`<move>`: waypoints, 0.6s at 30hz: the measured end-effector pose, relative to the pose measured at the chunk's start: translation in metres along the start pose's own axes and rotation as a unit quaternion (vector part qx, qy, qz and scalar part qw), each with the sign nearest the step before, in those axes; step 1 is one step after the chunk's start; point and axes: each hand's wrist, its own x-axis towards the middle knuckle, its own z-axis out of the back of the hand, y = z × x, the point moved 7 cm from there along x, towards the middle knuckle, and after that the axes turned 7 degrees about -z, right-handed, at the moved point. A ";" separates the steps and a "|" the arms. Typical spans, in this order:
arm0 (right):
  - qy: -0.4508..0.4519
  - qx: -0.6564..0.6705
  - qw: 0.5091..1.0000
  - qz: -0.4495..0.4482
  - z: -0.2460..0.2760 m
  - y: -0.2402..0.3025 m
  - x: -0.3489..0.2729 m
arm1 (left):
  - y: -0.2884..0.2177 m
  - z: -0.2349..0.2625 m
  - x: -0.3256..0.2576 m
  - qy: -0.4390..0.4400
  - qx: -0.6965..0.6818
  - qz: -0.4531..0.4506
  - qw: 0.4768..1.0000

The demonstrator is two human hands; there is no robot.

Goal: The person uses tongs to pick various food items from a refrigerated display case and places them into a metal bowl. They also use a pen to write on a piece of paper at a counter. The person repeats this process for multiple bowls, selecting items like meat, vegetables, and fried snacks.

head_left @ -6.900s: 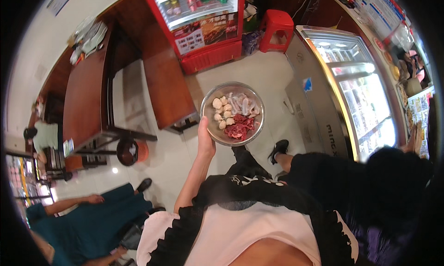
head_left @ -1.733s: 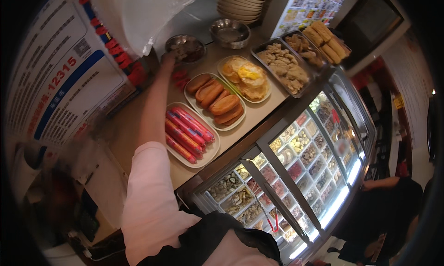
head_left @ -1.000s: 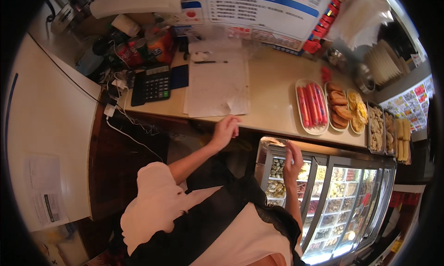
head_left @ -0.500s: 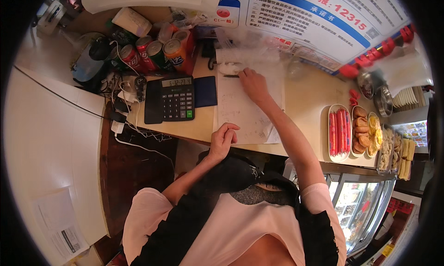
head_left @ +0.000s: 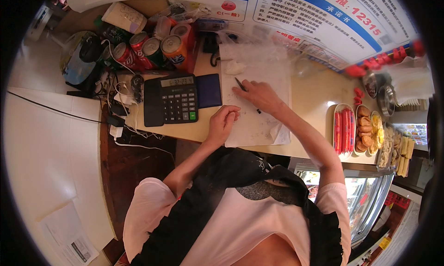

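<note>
My right hand (head_left: 262, 96) is over the sheets of paper (head_left: 245, 132) on the counter. It grips a black pen (head_left: 239, 84), whose two ends stick out on either side of the fingers. By the front edge of the counter, beside the paper, my left hand (head_left: 225, 123) is loosely curled with nothing visible in it. A crumpled white lump (head_left: 234, 67), perhaps tissue or plastic, lies on the upper part of the paper. Left of the paper are a dark blue booklet (head_left: 209, 91) and a black calculator (head_left: 178, 99).
Drink cans (head_left: 172, 46) crowd the back left, with tangled white cables (head_left: 124, 91) nearby. To the right stand oval dishes of red-wrapped sausages (head_left: 343, 129), browned pieces (head_left: 364, 132) and yellow food (head_left: 377, 134). A glass-fronted display case (head_left: 365, 201) is below. A printed board (head_left: 323, 25) rises behind.
My right hand has drawn back from beside the white lump toward me and now has the pen in it. The left hand stays curled near the counter's edge.
</note>
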 end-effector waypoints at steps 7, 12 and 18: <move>-0.003 -0.045 0.994 0.097 -0.007 -0.008 -0.012 | 0.002 0.005 -0.009 0.001 0.067 -0.015 0.998; -0.199 0.182 0.955 -0.121 0.017 -0.049 -0.034 | 0.013 0.018 -0.024 -0.057 0.005 -0.015 0.998; -0.272 0.623 0.642 -0.355 -0.019 -0.062 -0.036 | 0.025 0.028 -0.029 -0.044 -0.022 0.012 0.999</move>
